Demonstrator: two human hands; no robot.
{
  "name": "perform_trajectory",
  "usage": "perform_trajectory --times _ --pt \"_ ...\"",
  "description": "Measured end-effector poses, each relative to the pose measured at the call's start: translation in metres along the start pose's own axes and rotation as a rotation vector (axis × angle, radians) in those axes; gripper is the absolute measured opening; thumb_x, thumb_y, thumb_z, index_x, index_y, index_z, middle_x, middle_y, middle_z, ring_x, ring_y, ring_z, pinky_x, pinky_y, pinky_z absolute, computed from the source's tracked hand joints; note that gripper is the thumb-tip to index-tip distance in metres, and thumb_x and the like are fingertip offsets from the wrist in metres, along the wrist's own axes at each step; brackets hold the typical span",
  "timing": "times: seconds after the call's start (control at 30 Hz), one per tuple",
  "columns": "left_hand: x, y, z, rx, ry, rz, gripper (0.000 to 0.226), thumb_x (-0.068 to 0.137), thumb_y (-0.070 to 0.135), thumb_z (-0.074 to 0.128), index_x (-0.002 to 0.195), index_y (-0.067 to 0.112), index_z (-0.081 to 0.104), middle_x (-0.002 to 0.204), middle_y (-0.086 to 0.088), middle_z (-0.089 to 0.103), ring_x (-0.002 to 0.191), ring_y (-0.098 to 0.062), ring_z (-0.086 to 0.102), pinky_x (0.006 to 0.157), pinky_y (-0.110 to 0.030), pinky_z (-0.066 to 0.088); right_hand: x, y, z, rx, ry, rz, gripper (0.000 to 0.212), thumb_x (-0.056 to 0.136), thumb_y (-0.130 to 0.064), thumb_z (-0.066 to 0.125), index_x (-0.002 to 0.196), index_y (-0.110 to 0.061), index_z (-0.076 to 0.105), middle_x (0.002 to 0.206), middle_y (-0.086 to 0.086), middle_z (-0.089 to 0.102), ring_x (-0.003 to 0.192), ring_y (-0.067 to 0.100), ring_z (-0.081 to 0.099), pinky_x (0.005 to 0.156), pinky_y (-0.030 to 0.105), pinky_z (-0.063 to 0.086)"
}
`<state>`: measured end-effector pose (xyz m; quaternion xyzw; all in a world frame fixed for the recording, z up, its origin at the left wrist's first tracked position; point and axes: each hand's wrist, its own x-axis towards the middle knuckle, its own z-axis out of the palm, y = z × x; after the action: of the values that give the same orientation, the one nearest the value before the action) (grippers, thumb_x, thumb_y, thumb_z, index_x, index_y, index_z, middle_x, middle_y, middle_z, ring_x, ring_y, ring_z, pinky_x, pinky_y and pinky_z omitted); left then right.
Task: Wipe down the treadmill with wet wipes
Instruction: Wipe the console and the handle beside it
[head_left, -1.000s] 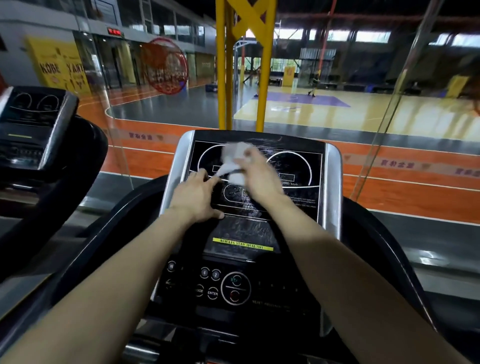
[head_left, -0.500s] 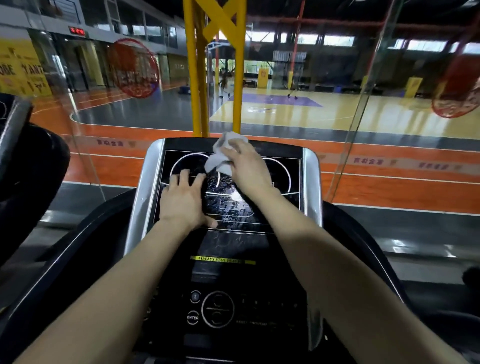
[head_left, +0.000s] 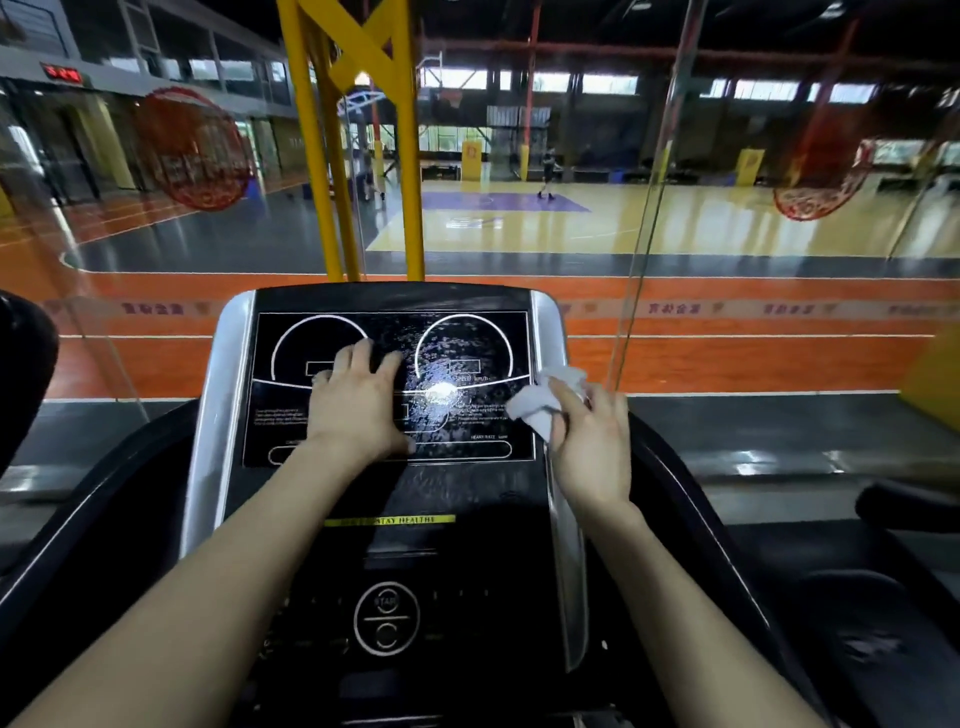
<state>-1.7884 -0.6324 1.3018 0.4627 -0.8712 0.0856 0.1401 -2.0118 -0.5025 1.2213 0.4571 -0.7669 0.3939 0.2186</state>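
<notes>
The treadmill's console (head_left: 291, 431) fills the middle of the head view: a glossy black display panel with white circle outlines, framed by silver side trim, with wet streaks on its right half. My left hand (head_left: 356, 402) rests flat on the display's centre-left, fingers spread. My right hand (head_left: 589, 441) grips a crumpled white wet wipe (head_left: 540, 402) against the console's right silver trim (head_left: 548, 332). Below the display are a yellow label strip (head_left: 389, 520) and a round start/stop button (head_left: 387, 618).
Black curved handrails (head_left: 685, 493) flank the console on both sides. A second treadmill's edge (head_left: 23, 374) shows at far left. A glass wall (head_left: 727, 291) stands right behind the console, with a yellow steel post (head_left: 410, 156) and a basketball court beyond.
My right hand carried the wipe from the display's top centre down and right to the right silver trim. My left hand stayed on the display. The camera tilted slightly.
</notes>
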Motion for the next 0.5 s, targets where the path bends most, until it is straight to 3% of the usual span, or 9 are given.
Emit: perform_trajectory --times 0.07,0.13,0.23,0.3,0.37,0.4,0.43,0.5 --pt "0.008 0.022 -0.009 -0.034 0.007 0.071 0.132 0.053 0.069 0.094 0.162 0.029 0.029 0.168 -0.011 0.022 0.155 -0.033 0.024 0.12 -0.054 0.036 0.051 -0.011 0.003 0.064 0.003 0.067 0.05 0.101 -0.012 0.062 0.15 -0.023 0.06 0.135 0.016 0.068 0.117 0.037 0.059 0.101 0.041 0.05" --pt "0.017 0.041 -0.014 -0.032 0.01 0.115 0.135 0.054 0.071 0.094 0.164 0.03 0.026 0.171 -0.01 0.019 0.157 -0.033 0.021 0.122 -0.053 0.035 0.107 -0.02 0.007 0.186 -0.019 0.126 0.048 0.102 -0.013 0.062 0.149 -0.021 0.061 0.127 0.012 0.075 0.109 0.034 0.068 0.084 0.029 0.045" --pt "0.021 0.058 -0.009 -0.016 -0.008 0.106 0.142 0.051 0.071 0.094 0.166 0.033 0.021 0.173 -0.01 0.016 0.157 -0.033 0.02 0.122 -0.051 0.034 0.139 -0.023 0.009 0.238 -0.035 0.15 0.044 0.103 -0.013 0.06 0.145 -0.023 0.065 0.114 0.002 0.077 0.093 0.025 0.071 0.072 0.025 0.041" --pt "0.021 0.059 -0.001 -0.01 0.014 0.094 0.144 0.048 0.073 0.094 0.166 0.034 0.021 0.173 -0.008 0.015 0.156 -0.033 0.021 0.122 -0.051 0.033 0.108 -0.016 0.008 0.297 -0.041 0.164 0.048 0.104 -0.01 0.059 0.15 -0.024 0.061 0.122 0.001 0.075 0.093 0.016 0.065 0.077 0.023 0.043" --pt "0.021 0.056 0.006 -0.016 0.026 0.1 0.145 0.049 0.075 0.092 0.167 0.035 0.018 0.174 -0.008 0.012 0.157 -0.032 0.019 0.124 -0.05 0.031 0.047 -0.005 0.006 0.341 -0.026 0.146 0.051 0.104 -0.008 0.058 0.153 -0.024 0.057 0.143 0.001 0.067 0.119 0.017 0.066 0.103 0.025 0.048" --pt "0.021 0.055 0.009 -0.016 0.03 0.105 0.145 0.05 0.076 0.091 0.168 0.036 0.016 0.175 -0.007 0.01 0.158 -0.032 0.017 0.125 -0.05 0.03 0.01 0.0 0.005 0.334 -0.008 0.125 0.051 0.104 -0.007 0.057 0.153 -0.021 0.057 0.151 0.001 0.062 0.134 0.02 0.061 0.117 0.025 0.04" --pt "0.021 0.054 0.011 -0.016 0.036 0.107 0.145 0.05 0.077 0.09 0.168 0.036 0.015 0.176 -0.007 0.008 0.159 -0.032 0.016 0.126 -0.049 0.029 -0.023 0.005 0.005 0.302 -0.001 0.099 0.05 0.104 -0.007 0.056 0.153 -0.018 0.057 0.153 0.004 0.059 0.143 0.024 0.054 0.122 0.022 0.034" --pt "0.021 0.054 0.014 -0.02 0.043 0.108 0.146 0.051 0.077 0.09 0.168 0.037 0.014 0.177 -0.007 0.006 0.16 -0.032 0.015 0.127 -0.048 0.027 -0.057 0.011 0.008 0.228 -0.013 0.065 0.048 0.105 -0.008 0.053 0.152 -0.012 0.057 0.151 0.014 0.06 0.142 0.033 0.054 0.116 0.026 0.036"
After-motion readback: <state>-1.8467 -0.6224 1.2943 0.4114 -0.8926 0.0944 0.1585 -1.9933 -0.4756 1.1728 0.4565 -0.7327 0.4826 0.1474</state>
